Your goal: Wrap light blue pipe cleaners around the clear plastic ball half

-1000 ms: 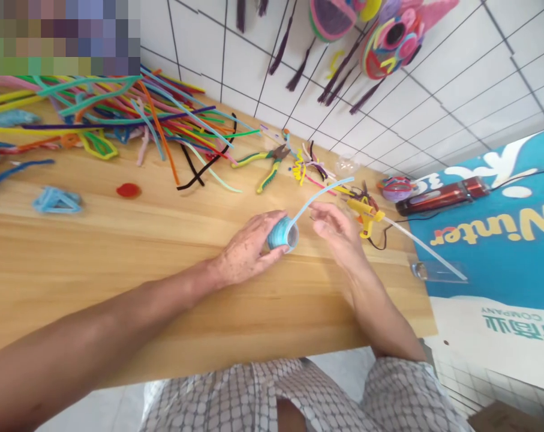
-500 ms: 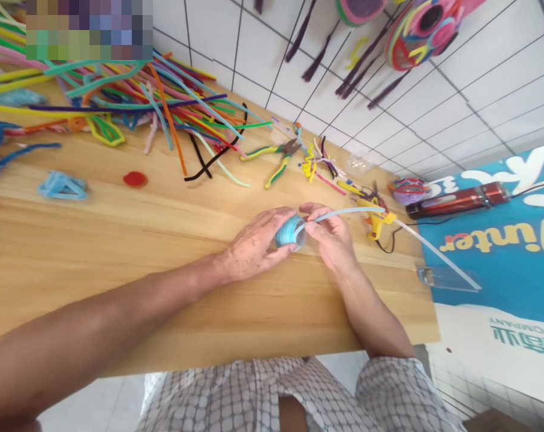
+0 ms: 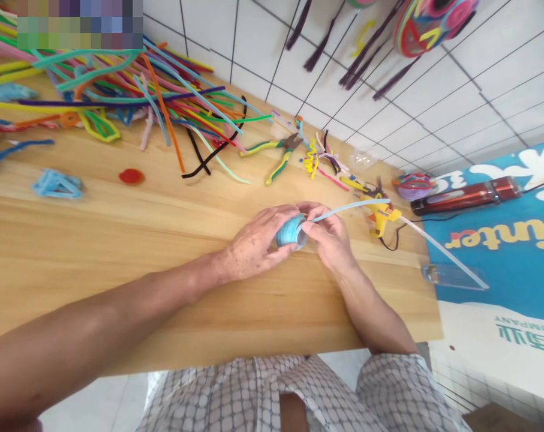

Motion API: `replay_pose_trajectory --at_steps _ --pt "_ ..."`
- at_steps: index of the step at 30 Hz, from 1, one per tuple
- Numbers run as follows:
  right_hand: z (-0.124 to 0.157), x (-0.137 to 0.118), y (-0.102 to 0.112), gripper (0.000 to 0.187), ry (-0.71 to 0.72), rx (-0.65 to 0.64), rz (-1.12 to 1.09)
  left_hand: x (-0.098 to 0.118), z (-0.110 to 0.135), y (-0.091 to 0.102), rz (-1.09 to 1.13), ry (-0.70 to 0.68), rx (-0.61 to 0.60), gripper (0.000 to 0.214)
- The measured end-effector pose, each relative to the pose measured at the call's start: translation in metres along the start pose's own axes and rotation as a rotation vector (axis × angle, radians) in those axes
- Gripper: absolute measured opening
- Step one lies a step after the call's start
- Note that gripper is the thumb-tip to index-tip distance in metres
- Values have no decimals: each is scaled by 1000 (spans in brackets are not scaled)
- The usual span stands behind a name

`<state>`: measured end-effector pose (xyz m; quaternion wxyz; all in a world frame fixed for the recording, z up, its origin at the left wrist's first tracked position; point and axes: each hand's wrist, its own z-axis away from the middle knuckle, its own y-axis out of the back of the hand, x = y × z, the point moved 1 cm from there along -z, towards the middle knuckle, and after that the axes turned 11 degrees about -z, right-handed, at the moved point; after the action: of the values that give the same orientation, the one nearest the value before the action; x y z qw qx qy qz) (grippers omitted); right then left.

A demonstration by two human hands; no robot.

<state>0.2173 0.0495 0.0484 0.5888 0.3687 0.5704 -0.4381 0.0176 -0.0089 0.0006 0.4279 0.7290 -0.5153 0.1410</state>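
Note:
My left hand point(image 3: 258, 243) is wrapped round a small, round clear piece wound with light-blue pipe cleaner point(image 3: 289, 231), its open rim facing right. With thumb and fingers my right hand point(image 3: 330, 237) pinches a light-blue pipe cleaner point(image 3: 352, 206) at that rim. Its free end arcs off to the right, passing over or near the yellow glue gun point(image 3: 379, 217). Both hands are just above the wooden table, and the fingertips behind the round piece are partly hidden.
Green-handled pliers point(image 3: 278, 156) and a heap of coloured pipe cleaners point(image 3: 164, 102) lie toward the wall. A red disc point(image 3: 131, 176) and a folded light-blue bundle point(image 3: 58, 183) are at the left. A dark red cylinder point(image 3: 469, 197) with a cord lies at the right.
The camera view has shifted slightly. My right thumb and fingers sit closer over the pipe cleaner at the rim; my left hand keeps its hold.

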Motion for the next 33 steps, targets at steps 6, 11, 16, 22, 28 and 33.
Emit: replay_pose_trajectory --at_steps 6,11,16,22,28,33 --pt "0 -1 -2 36 -6 2 -33 0 -1 1 27 5 -21 60" --pt "0 0 -2 32 -6 17 -27 0 -2 3 21 -7 -30 58" --pt "0 2 -1 33 0 -4 -69 1 -3 4 21 -29 -27 57" --pt "-1 3 -2 31 -28 10 -62 0 -5 10 130 -44 -46 51" --pt "-1 5 -3 37 -41 6 -70 -2 -4 8 132 -25 -44 56" --pt "-2 4 -4 34 -33 -12 -83 -3 -4 7 102 -8 -39 52"
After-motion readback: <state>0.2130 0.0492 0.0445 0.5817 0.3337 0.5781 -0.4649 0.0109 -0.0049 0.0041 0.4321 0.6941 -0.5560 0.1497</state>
